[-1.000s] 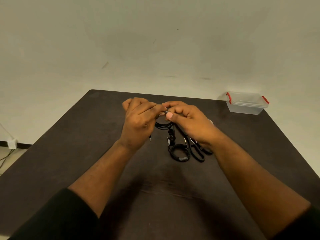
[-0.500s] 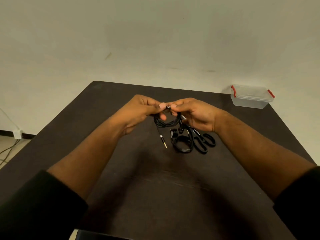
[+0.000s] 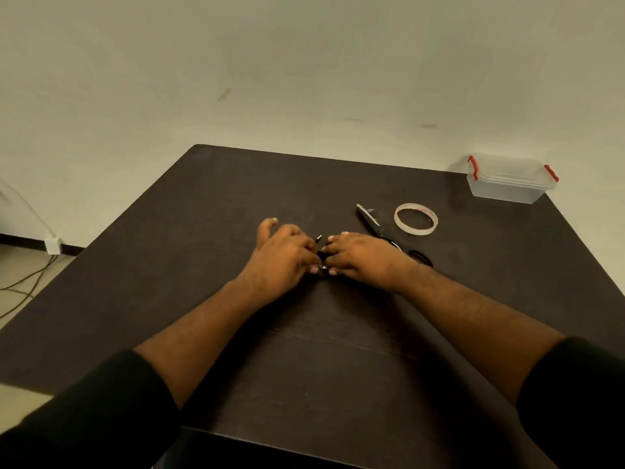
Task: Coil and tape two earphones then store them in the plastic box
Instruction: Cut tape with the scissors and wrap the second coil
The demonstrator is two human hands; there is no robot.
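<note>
Two hands are meeting low over the middle of the dark bench [image 3: 203, 299] as I am watching from the head camera. The left hand [image 3: 280, 257] and the right hand [image 3: 358, 257] are lying knuckles up, fingertips together, and between them I am making out a small black bundle, the earphone [image 3: 320, 257], with its plug tip poking up just past the left fingers. Both hands are curling their fingers onto that bundle and seem to be pinching it against the bench, though most of the cable is lying hidden under them, so I cannot tell how it is coiled. The left thumb is sticking out away from the bundle.

Taking the earphone as my landmark: the scissors [image 3: 382, 231] are lying just to the right of it, black handles partly tucked behind the right hand and the closed blades pointing away from me. The roll of clear tape [image 3: 415, 219] is lying flat beyond the scissors, farther right, near the blades but apart from them. The plastic box [image 3: 510, 184], clear with red clips and its lid on, is standing well apart at the far right corner of the bench.

Far to the left of the earphone, off the bench, cables are trailing across the floor [image 3: 30, 275] to a small white block by the wall.
</note>
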